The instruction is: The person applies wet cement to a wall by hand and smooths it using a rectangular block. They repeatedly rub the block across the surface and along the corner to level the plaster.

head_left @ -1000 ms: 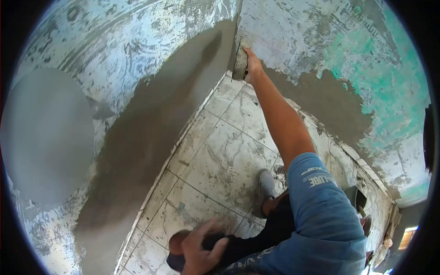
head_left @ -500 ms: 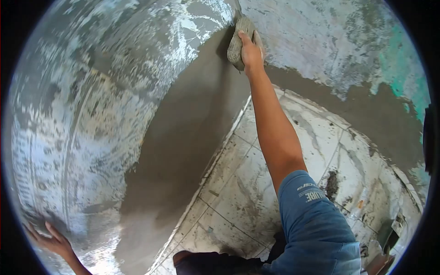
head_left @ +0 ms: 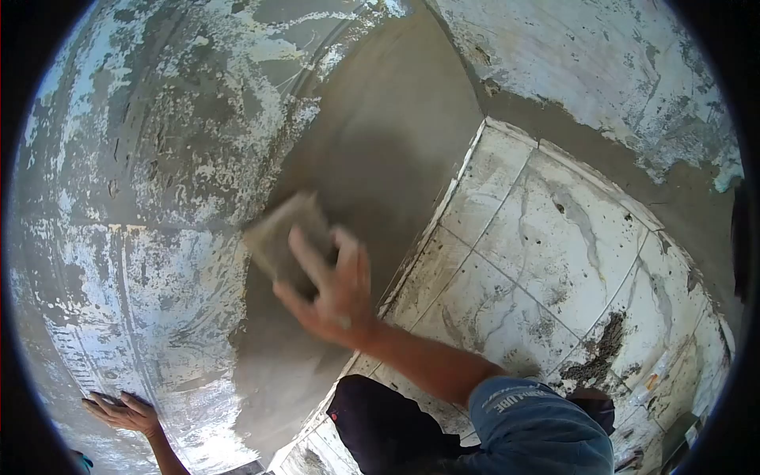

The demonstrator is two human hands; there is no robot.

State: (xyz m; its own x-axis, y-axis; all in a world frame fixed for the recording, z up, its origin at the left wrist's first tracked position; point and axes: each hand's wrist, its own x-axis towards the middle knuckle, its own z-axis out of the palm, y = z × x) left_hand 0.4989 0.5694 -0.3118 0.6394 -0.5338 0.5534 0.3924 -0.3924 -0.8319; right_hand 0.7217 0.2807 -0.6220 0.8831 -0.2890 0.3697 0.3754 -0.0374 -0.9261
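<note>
My right hand (head_left: 340, 293) grips a grey, mortar-stained sponge (head_left: 293, 233), both slightly blurred by motion. The sponge is on the band of smooth wet mortar (head_left: 380, 158) along the wall's lower part, at the edge of the old surface. Fingers stretched, my left hand (head_left: 127, 413) lies flat against the patchy, paint-flaked wall (head_left: 174, 277) at the lower left.
Below the mortar band, white marbled floor tiles (head_left: 507, 229) meet the wall. A heap of crumbled mortar (head_left: 606, 348) lies on the tiles at right. Another wall (head_left: 586, 71) joins at the upper right corner, with mortar along its base.
My right hand has brought the sponge from the far corner down and left along the mortar band. My left hand stays on the wall, while the view has shifted.
</note>
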